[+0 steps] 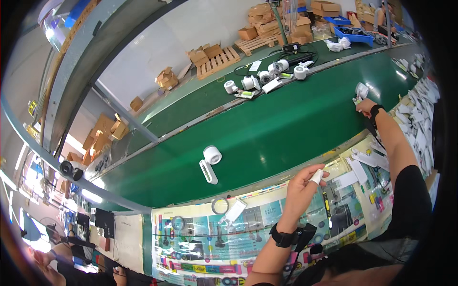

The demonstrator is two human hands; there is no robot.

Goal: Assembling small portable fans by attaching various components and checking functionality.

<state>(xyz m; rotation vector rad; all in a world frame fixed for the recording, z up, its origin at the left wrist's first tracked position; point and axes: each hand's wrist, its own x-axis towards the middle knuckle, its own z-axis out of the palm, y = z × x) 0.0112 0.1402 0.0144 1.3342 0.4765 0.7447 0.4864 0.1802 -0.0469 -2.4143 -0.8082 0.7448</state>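
On the far right of the green belt, my right hand [366, 107] reaches out with its fingers closed around the near end of a white round-headed device [362, 89]. My left hand [301, 187] hovers over the paper-covered near table, fingers loosely bent and apart, nothing gripped. A white covering [317, 176] wraps one of its fingertips. Another white round-headed device [212, 155] lies on the belt left of centre, with a flat, long white piece [208, 171] against it.
The green conveyor belt [267, 138] crosses in front of me. Several white devices [274, 71] and cables lie beyond its rail. White parts [417, 119] are heaped at right. Tape rolls [220, 206], a clear-wrapped white piece [234, 212] and a box cutter [327, 204] rest on the table [257, 243]. Another person [52, 260] sits lower left.
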